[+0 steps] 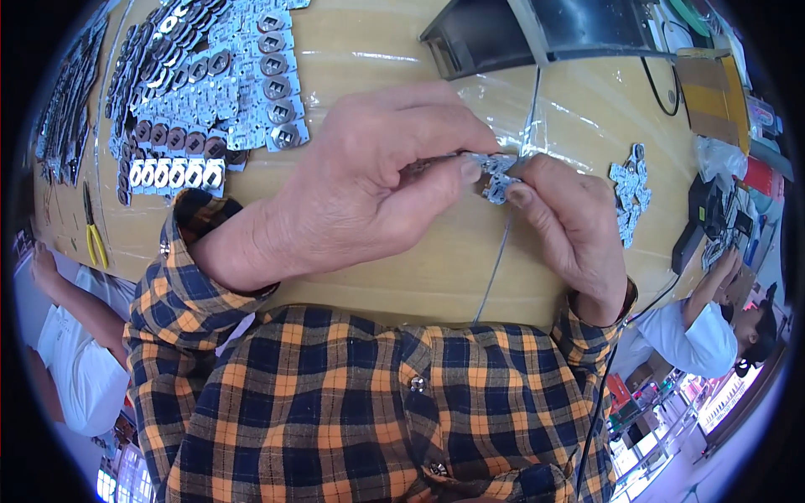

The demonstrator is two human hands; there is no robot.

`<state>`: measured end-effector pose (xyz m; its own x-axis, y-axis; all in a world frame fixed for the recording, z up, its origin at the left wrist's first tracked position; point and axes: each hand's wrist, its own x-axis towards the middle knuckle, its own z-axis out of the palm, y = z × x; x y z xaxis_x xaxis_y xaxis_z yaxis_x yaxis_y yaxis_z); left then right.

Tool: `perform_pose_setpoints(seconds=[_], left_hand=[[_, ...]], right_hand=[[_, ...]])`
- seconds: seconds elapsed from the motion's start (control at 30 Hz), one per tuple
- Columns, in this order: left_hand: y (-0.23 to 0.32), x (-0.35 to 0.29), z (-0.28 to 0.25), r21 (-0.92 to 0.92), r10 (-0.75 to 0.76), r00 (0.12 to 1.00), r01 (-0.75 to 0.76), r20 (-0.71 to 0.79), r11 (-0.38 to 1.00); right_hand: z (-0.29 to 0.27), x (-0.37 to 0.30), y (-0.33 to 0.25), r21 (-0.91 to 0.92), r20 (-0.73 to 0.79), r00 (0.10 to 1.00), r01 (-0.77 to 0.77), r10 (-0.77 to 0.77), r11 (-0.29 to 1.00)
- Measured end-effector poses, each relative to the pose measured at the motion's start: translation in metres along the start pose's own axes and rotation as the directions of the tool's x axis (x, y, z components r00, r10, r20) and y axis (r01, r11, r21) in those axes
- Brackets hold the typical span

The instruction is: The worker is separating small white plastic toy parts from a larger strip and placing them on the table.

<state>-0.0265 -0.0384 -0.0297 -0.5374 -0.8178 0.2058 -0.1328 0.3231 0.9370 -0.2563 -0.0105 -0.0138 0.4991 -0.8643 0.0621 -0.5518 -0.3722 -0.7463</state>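
Note:
Above the middle of the table, my left hand (pixel 381 180) pinches one end of a small circuit board (pixel 496 186) between thumb and fingers. My right hand (pixel 574 214) grips the board's other side, its thumb on the lower edge. The hands almost meet, and their fingers cover much of the board. To the right of my right hand lies a small pile of loose circuit boards (pixel 631 193). Beyond my left hand spread many joined circuit boards (pixel 272 80) with round coin-cell holders.
Yellow-handled pliers (pixel 96 239) lie at the left, near stacked dark strips (pixel 67 101). At the back stands a black bin (pixel 478 38). A cardboard box (pixel 711 96) and a black device (pixel 700 205) are at the right. Other people (pixel 696 335) sit on both sides.

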Motion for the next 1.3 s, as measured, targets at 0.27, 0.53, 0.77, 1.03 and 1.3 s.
perform_pose_setpoints(seconds=[0.27, 0.53, 0.77, 1.03, 1.3], left_hand=[[-0.001, 0.001, -0.002, 0.113, 0.072, 0.993, -0.083, 0.096, 0.990], [0.004, -0.002, 0.001, -0.186, -0.237, 0.962, 0.259, 0.133, 0.948], [0.004, -0.003, 0.002, -0.351, -0.264, 0.953, 0.302, 0.151, 0.887], [0.005, -0.002, 0.007, -0.456, -0.320, 0.936, 0.352, 0.148, 0.817], [0.009, -0.002, 0.003, -0.709, -0.349, 0.885, 0.458, 0.308, 0.535]], right_hand=[[-0.010, 0.002, -0.008, 0.148, -0.069, 0.966, -0.237, 0.249, 0.960], [-0.001, 0.001, 0.002, 0.295, -0.117, 0.988, -0.061, 0.100, 0.954], [-0.001, 0.000, -0.004, 0.395, -0.049, 0.983, -0.141, 0.174, 0.908], [0.001, 0.003, -0.004, 0.308, -0.015, 0.994, -0.102, 0.112, 0.946], [0.003, 0.001, -0.007, 0.898, 0.275, 0.888, -0.374, 0.368, 0.233]])
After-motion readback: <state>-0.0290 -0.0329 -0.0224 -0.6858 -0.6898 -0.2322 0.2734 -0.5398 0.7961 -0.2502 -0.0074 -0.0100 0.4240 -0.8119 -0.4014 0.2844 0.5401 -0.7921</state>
